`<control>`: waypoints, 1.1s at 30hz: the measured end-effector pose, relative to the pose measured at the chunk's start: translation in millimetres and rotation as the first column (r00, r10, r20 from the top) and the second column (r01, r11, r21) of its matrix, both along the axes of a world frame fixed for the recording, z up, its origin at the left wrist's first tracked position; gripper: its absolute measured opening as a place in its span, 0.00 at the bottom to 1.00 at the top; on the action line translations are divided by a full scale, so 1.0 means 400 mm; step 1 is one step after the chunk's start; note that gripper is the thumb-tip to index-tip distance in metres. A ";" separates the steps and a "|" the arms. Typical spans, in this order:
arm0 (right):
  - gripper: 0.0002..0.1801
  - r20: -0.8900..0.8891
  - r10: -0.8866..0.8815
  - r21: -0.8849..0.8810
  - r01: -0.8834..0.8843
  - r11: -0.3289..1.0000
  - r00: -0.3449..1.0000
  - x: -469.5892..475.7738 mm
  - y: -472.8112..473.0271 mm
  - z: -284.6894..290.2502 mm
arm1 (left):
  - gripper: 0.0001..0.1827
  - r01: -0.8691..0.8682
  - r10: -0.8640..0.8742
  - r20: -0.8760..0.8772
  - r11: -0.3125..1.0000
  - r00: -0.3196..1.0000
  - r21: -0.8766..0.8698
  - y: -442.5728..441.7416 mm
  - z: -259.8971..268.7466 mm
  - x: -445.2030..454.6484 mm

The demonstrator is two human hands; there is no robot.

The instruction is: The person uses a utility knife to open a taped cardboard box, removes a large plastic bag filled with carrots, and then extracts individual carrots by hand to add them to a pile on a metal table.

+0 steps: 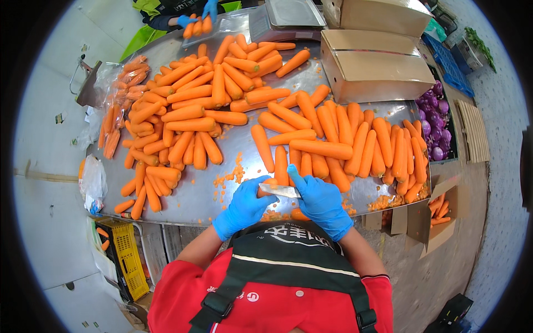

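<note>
Near the metal table's front edge, my left hand, in a blue glove, grips a carrot that its fingers mostly cover. In my right hand, also gloved in blue, is a knife; its blade points left and lies across the carrot's end. Loose carrots lie just beyond both hands, and a larger heap of carrots spreads to the back left. Small orange slices are scattered on the metal table. Part of another carrot shows between my hands at the edge.
Clear bags of carrots lie at the left. A co-worker's gloved hands hold carrots at the far side, beside a scale. Cardboard boxes stand at the back right; a crate of purple onions is beyond the table's right edge.
</note>
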State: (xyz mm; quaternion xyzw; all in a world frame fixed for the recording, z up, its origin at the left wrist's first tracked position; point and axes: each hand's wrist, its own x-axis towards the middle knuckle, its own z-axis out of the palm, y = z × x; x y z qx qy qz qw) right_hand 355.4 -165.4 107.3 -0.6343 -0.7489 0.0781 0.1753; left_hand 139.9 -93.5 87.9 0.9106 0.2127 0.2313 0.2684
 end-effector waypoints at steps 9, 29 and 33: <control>0.29 -0.095 -0.298 -0.157 0.281 0.947 0.950 0.042 0.011 -0.101 | 0.13 -0.030 0.032 -0.009 0.985 0.999 0.171 0.014 0.013 -0.002; 0.21 -0.330 -0.409 -0.157 0.378 0.913 0.851 0.093 -0.025 -0.157 | 0.22 0.174 0.018 -0.422 0.895 0.906 0.411 0.344 -0.278 0.031; 0.28 -0.201 -0.378 -0.138 0.356 0.924 0.904 0.097 -0.022 -0.126 | 0.17 -0.124 0.094 -0.237 0.986 0.967 -0.113 0.322 -0.202 0.032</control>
